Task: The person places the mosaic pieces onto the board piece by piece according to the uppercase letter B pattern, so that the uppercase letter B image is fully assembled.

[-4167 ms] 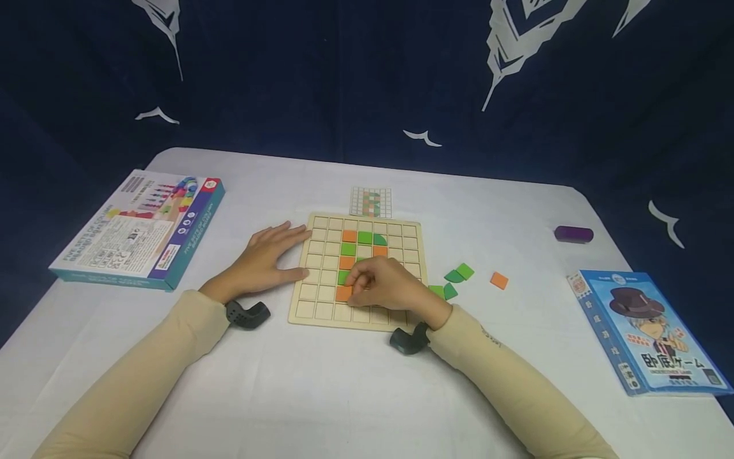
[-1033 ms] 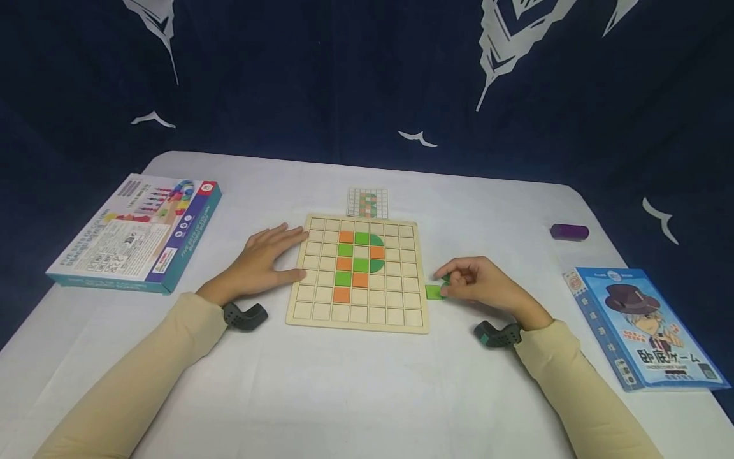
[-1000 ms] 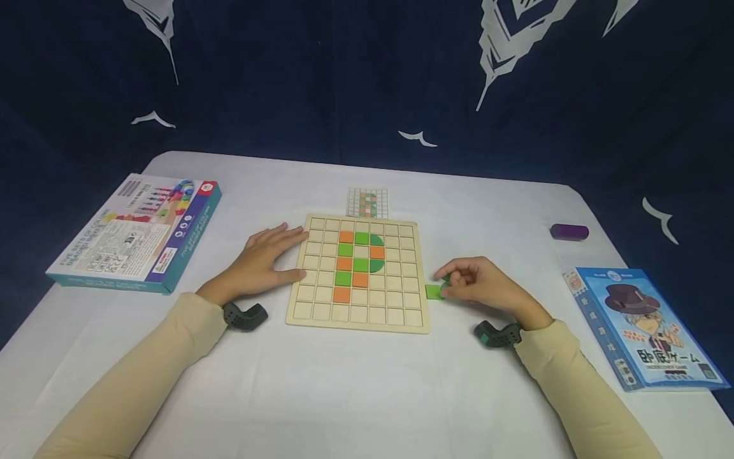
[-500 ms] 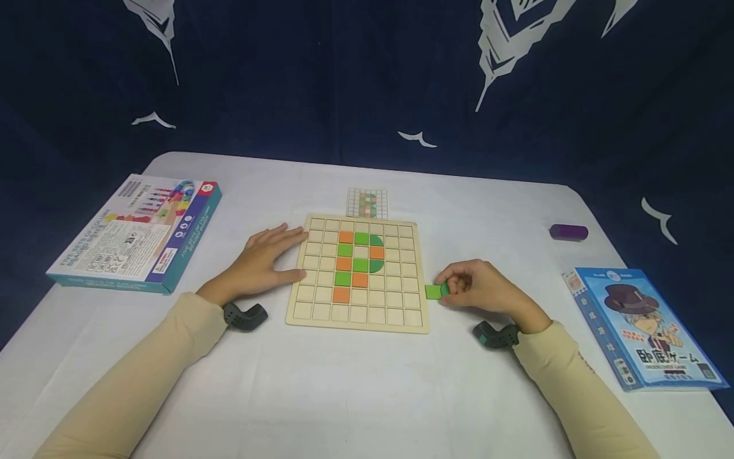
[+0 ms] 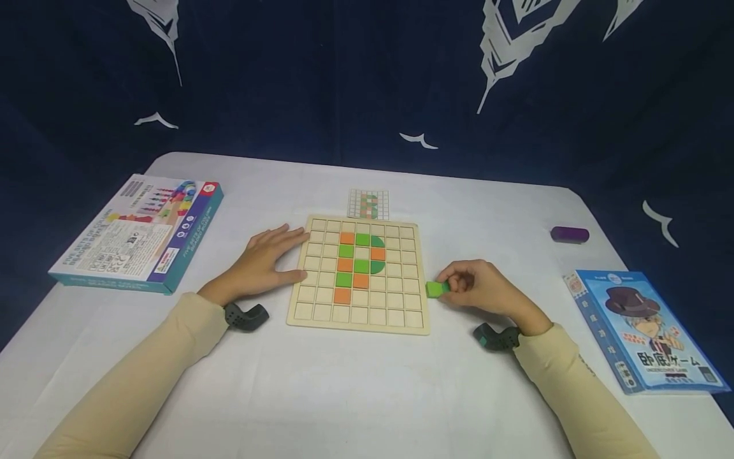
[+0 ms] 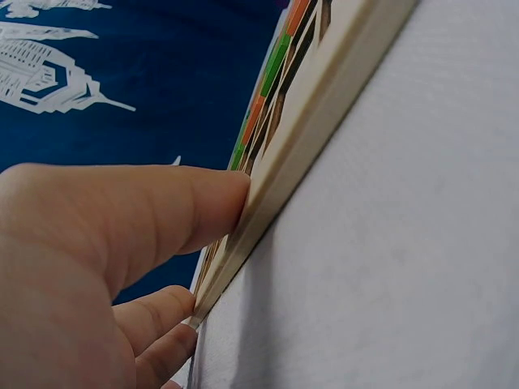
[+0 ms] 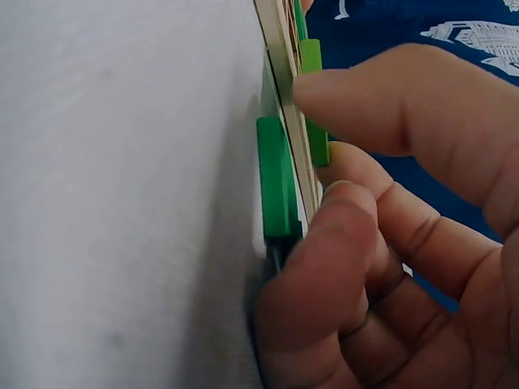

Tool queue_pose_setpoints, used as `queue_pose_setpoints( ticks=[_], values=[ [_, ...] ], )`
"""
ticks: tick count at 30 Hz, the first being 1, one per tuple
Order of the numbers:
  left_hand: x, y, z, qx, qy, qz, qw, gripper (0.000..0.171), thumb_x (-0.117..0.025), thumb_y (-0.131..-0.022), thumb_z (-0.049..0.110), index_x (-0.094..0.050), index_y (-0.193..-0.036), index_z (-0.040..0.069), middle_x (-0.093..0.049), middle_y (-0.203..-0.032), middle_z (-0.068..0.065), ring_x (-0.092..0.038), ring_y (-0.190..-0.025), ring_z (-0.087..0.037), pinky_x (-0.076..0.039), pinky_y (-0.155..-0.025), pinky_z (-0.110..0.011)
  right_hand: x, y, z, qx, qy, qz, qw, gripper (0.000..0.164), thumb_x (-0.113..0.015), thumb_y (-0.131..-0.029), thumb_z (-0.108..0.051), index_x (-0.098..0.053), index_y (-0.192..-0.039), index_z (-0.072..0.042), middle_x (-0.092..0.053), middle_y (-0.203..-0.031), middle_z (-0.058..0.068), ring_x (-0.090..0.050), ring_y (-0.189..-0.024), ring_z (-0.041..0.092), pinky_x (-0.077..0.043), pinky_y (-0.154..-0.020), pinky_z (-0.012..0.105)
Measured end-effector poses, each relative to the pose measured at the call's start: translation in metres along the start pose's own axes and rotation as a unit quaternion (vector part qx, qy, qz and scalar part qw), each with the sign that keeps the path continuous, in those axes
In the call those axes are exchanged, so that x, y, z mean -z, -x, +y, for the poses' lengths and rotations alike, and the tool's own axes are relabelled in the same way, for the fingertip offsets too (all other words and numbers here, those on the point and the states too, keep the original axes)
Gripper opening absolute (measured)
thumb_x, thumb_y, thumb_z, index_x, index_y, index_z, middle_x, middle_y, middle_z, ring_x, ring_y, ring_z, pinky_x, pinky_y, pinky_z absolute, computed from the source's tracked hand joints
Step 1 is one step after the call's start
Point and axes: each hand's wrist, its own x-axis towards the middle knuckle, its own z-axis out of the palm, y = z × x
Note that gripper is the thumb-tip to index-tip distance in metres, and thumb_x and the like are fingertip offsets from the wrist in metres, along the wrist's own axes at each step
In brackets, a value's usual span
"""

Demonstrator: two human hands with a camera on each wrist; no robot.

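A wooden grid board [image 5: 395,299] lies mid-table, with orange and green square tiles and dark green quarter-round tiles set in its cells. My left hand [image 5: 258,262] rests at its left edge, fingers extended; in the left wrist view the thumb [image 6: 219,207] touches the board's side. Just off the right edge, my right hand [image 5: 482,290] pinches a light green square tile [image 5: 434,290]. The right wrist view has this green tile [image 7: 316,138] raised between thumb and finger. Below it a dark green tile [image 7: 276,178] lies on the table, largely hidden from the head view by the hand.
A small printed pattern card [image 5: 368,204] lies behind the board. On the left is a flat game box [image 5: 140,236], on the right a blue game box [image 5: 650,331]. A purple cylinder-like object [image 5: 569,234] lies at the back right.
My right hand has moved from over the board to the tiles on its right and lifted the light green square. More tiles now sit in the board. My left hand stays put.
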Motion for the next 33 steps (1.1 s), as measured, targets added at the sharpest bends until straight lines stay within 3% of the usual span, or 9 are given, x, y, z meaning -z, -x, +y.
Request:
queue_pose_setpoints(
  ticks=[13, 22, 33],
  values=[
    [-0.001, 0.0, -0.002, 0.002, -0.001, 0.001, 1.0, 0.082, -0.073, -0.098, 0.038, -0.04, -0.167, 0.009, -0.031, -0.176, -0.015, -0.014, -0.166, -0.04, -0.004, -0.131, -0.062, -0.007, -0.004, -0.017, 0.005, -0.006, -0.009, 1.0, 0.022, -0.083, -0.087, 0.004, -0.075, -0.108, 0.001, -0.073, -0.095, 0.005, -0.058, -0.074, 0.012, -0.05, -0.066, 0.023],
    [-0.001, 0.0, -0.001, -0.005, -0.003, 0.003, 1.0, 0.081, -0.073, -0.098, 0.037, -0.041, -0.167, 0.008, -0.032, -0.175, -0.016, -0.015, -0.165, -0.041, -0.004, -0.131, -0.063, -0.017, -0.009, -0.031, -0.032, -0.073, -0.04, 0.996, 0.027, -0.079, -0.09, 0.003, -0.069, -0.115, 0.006, -0.077, -0.088, 0.008, -0.056, -0.06, 0.011, -0.05, -0.058, 0.025],
    [0.002, 0.001, 0.002, -0.008, -0.007, 0.006, 0.9999, 0.082, -0.073, -0.098, 0.038, -0.041, -0.166, 0.007, -0.033, -0.175, -0.016, -0.016, -0.165, -0.042, -0.004, -0.131, -0.063, -0.03, -0.025, -0.05, -0.035, -0.143, -0.065, 0.987, 0.027, -0.078, -0.09, 0.004, -0.067, -0.114, 0.01, -0.077, -0.084, 0.011, -0.056, -0.061, 0.012, -0.05, -0.06, 0.025]
  ],
)
